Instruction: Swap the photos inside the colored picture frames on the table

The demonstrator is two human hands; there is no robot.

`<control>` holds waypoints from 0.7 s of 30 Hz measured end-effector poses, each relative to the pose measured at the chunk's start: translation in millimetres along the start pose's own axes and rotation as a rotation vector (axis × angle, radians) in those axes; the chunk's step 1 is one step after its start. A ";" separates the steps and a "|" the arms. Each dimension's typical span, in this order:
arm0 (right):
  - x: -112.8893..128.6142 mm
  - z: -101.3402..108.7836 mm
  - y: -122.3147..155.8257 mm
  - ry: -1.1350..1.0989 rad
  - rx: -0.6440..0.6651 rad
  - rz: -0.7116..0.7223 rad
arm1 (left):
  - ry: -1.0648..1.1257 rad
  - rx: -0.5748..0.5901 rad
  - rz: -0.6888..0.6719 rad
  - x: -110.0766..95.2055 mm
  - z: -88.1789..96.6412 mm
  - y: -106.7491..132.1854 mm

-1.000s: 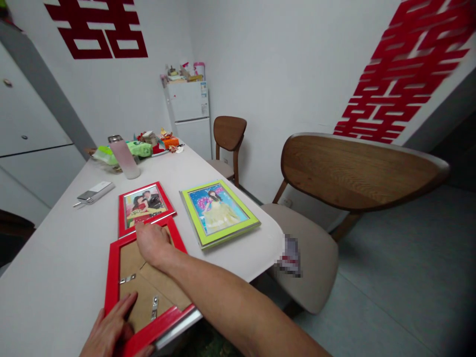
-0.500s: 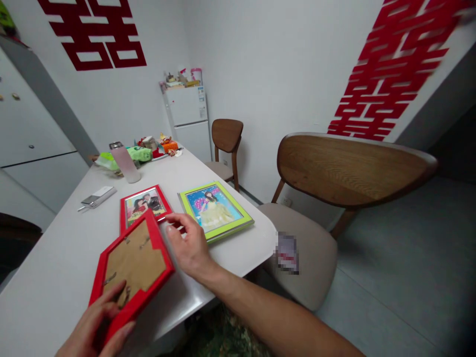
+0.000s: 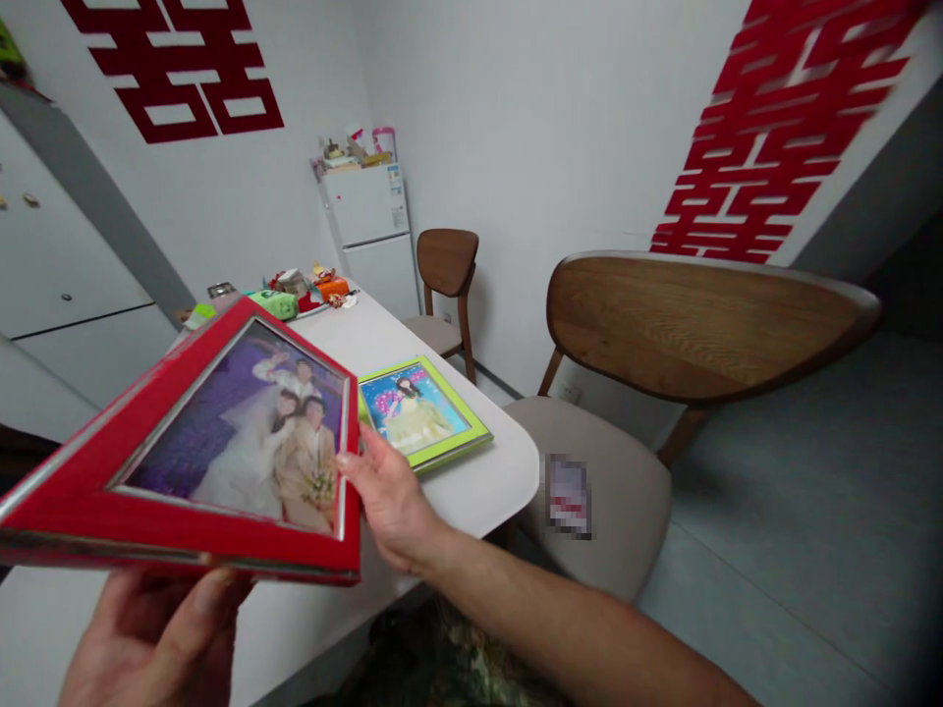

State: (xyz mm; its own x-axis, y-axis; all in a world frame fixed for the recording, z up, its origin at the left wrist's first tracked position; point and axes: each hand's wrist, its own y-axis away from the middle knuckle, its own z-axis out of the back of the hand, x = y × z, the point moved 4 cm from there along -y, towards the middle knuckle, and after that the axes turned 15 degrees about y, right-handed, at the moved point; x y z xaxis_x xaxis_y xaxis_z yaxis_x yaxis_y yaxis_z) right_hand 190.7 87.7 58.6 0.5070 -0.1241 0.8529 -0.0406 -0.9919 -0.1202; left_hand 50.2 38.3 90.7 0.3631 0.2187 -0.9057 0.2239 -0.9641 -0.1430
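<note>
A red picture frame is held up over the table, tilted, its photo side toward me. The photo has a purple background, with people in white and beige clothes. My left hand grips its lower edge from beneath, thumb at the front; the other fingers are partly hidden. On the right edge, my right hand pinches the frame with the thumb in front and fingers behind. Just beyond that hand a green picture frame lies face up on the table, showing a figure in a yellow dress. The raised frame hides the table behind it.
The white table has a rounded near right corner. At its far end are a bottle, a green packet and an orange item. A wooden chair with a blurred-out item on its seat stands at the right.
The red frame has been turned from its brown back to its photo side and lifted nearer. My right hand has taken hold of its right edge. The other red frame is now out of sight.
</note>
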 end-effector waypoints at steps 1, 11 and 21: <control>14.4 12.9 -8.0 0.068 0.001 0.032 | 0.057 0.015 0.045 3.3 -9.7 -4.3; 74.4 129.3 -68.4 0.887 0.021 -0.082 | -0.072 0.269 0.434 90.2 -57.4 -41.4; 55.8 181.1 -85.2 1.387 -0.011 -0.105 | -0.384 0.423 0.442 115.3 -72.5 -47.4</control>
State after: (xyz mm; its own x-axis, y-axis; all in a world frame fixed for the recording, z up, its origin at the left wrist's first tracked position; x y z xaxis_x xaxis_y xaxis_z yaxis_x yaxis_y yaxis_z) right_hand 378.4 170.0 24.5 -0.7503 0.0315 0.6604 -0.0656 -0.9975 -0.0269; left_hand 147.0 120.2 21.9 -0.0218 -0.1986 -0.9798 -0.2680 -0.9430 0.1972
